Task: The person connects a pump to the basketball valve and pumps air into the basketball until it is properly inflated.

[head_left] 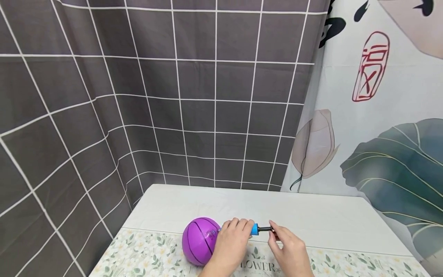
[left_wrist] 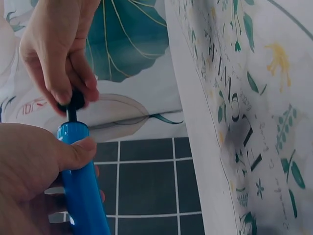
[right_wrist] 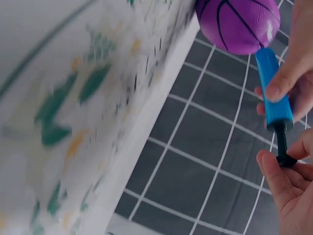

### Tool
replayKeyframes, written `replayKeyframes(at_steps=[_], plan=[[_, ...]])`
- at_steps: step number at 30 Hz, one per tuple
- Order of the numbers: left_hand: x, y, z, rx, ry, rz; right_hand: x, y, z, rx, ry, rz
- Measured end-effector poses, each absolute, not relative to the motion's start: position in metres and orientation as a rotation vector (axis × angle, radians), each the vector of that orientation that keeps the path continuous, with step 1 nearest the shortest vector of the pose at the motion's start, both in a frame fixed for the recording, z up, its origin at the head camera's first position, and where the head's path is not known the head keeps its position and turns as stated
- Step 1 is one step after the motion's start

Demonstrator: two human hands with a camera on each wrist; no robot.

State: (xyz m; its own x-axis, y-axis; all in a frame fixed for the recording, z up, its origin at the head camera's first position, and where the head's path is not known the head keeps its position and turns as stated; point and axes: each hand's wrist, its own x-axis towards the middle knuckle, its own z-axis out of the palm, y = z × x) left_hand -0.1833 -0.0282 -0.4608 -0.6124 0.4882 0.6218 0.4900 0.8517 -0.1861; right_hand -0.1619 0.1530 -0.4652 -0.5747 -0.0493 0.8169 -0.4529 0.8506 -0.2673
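A purple ball with black lines [head_left: 198, 241] sits on the table at the left of my hands. My left hand [head_left: 232, 243] grips the blue barrel of a hand pump [left_wrist: 84, 188], its thumb laid along the barrel near the rod end. The pump's far end meets the ball [right_wrist: 239, 27] in the right wrist view; the exact joint is too small to make out. My right hand [head_left: 290, 246] pinches the black handle [right_wrist: 286, 160] at the end of the pump's short stretch of exposed black rod.
A table [head_left: 277, 207] carries a white cover and a floral cloth [head_left: 145, 250] with printed lettering along its front. Behind it hangs a dark grey curtain with white grid lines [head_left: 197, 115]. A leaf-printed white curtain [head_left: 346, 154] hangs at the right.
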Motion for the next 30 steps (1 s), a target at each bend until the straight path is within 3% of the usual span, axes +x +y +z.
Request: replayKeyframes(at_steps=[15,30], plan=[[-0.186,-0.041,-0.458,-0.626,-2.359,-0.007,-0.159,0.190,-0.457,0.155,-2.148,0.611],[-0.180,-0.031,-0.455,-0.754,-2.325,-0.015,-0.153,0.171,-0.465,0.127,-2.159,0.603]])
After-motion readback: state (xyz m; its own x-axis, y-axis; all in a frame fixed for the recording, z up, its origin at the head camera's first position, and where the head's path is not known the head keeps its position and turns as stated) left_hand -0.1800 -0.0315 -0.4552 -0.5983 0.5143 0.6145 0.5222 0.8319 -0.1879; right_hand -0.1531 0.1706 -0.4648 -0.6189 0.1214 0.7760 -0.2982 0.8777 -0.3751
